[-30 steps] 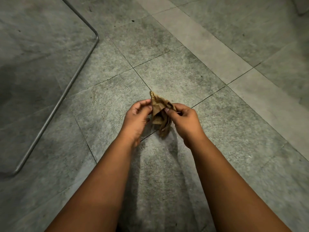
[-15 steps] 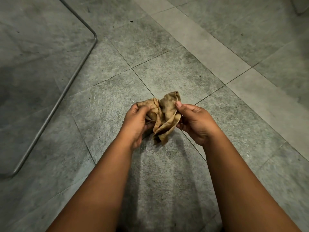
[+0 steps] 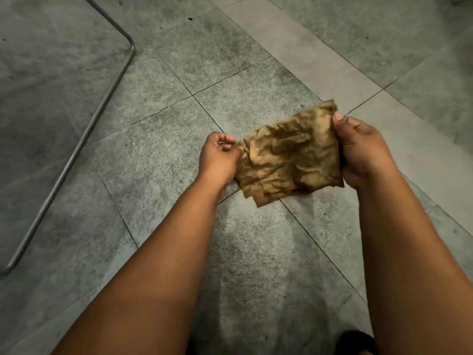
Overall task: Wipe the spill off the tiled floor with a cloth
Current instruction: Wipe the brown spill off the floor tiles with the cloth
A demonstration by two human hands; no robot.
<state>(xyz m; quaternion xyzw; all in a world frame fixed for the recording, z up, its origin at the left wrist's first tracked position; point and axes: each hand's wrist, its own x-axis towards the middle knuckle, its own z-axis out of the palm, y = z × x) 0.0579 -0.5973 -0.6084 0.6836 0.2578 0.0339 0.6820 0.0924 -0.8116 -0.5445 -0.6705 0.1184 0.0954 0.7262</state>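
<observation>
A: Head view, my only one. I've got the cloth up off the floor, stretched between both hands. My left hand is balled up, fingers curled tight together and nipping the cloth's near-left edge.

B: And the right?

A: Right hand clamps the other edge, thumb on the side facing me, the rest of the fingers tucked behind the fabric where I can't see them. The cloth hangs from those two grips, crumpled, its lower corner drooping below my left knuckles toward a grout line.

B: Why hold it spread like that?

A: My read: I'm opening it out to get a flat, broad face before pressing it down. A wad would only smear.

B: Where's the spill?

A: Honestly can't pick it out. There's a paler, streaky patch on the tile under my forearms, nearer me than the fingers, but it could be sheen.

B: Any print, tag, logo?

A: Nothing readable. The cloth is tan with dark blotches, stains or damp I'd guess. No writing on the tiles or on the metal bar lying well out past my left fingers.
</observation>
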